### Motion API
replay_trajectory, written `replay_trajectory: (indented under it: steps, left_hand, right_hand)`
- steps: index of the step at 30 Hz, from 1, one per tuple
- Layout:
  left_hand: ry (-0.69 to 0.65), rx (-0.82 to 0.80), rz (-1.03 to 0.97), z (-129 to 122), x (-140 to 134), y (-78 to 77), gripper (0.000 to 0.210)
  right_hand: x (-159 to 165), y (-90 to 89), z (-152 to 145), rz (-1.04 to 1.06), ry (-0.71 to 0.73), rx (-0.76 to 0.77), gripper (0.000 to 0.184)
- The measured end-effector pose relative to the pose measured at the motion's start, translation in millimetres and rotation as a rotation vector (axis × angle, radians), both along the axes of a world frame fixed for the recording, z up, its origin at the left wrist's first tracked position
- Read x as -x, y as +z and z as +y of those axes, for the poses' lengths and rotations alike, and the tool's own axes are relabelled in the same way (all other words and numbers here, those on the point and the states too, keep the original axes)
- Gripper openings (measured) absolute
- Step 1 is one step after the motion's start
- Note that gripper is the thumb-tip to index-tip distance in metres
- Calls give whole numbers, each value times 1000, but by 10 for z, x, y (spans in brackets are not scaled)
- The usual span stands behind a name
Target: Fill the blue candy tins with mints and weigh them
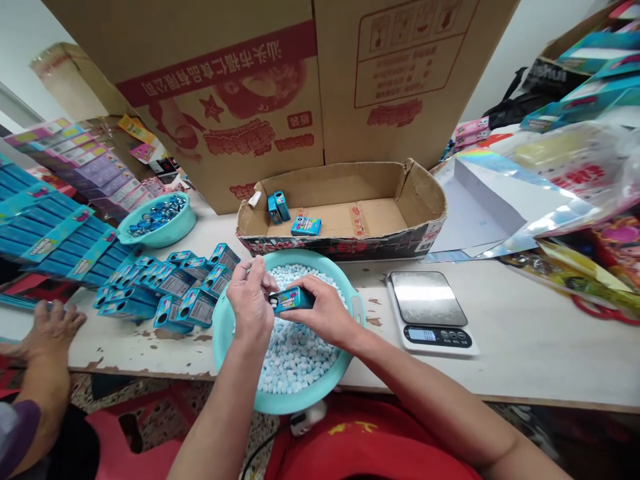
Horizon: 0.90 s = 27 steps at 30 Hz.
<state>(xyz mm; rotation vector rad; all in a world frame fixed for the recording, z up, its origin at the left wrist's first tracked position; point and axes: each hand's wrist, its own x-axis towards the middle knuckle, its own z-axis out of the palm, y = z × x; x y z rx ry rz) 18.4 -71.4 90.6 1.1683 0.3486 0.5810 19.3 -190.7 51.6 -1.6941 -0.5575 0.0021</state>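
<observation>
My right hand grips a small blue candy box and holds it lying nearly level above the bowl. White candies show at its open left end. My left hand is closed, its fingertips pinched together beside that opening; what they hold, if anything, is hidden. Underneath both hands, a turquoise bowl carries a heap of pale blue and white candies. To the left of the bowl stand several blue candy boxes with round holes in their ends.
A shallow carton behind the bowl contains a few blue boxes. The kitchen scale sits at right. A smaller turquoise bowl with shiny blue pieces stands at left, near another person's hand. Plastic packaging crowds the far right.
</observation>
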Motion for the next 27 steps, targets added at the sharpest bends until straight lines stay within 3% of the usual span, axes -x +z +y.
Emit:
replay_trajectory:
  steps: [6, 9, 12, 15, 17, 21, 27]
  left_hand:
    - [-67, 50, -35, 36, 33, 133, 35]
    - [-24, -103, -16, 176, 63, 81, 29]
    - [-112, -651, 214, 399, 184, -146, 28]
    - [-461, -1280, 472, 557, 384, -447, 44]
    - [-622, -1506, 608, 568, 512, -601, 49]
    - [-710, -1576, 752, 436, 628, -717, 56]
    - [-756, -1474, 659, 318, 573, -763, 44]
  right_hand:
    - [-15, -14, -87, 119, 36, -123, 36]
    - [-27, -15, -232, 300, 98, -275, 39]
    - [-37, -27, -520, 419, 95, -379, 45]
    - [-60, -89, -979, 408, -56, -384, 46]
    - [-86, -173, -1341, 341, -237, -384, 43]
    - [-143, -422, -1956, 217, -531, -305, 45]
    - [-134, -733, -2254, 197, -644, -167, 46]
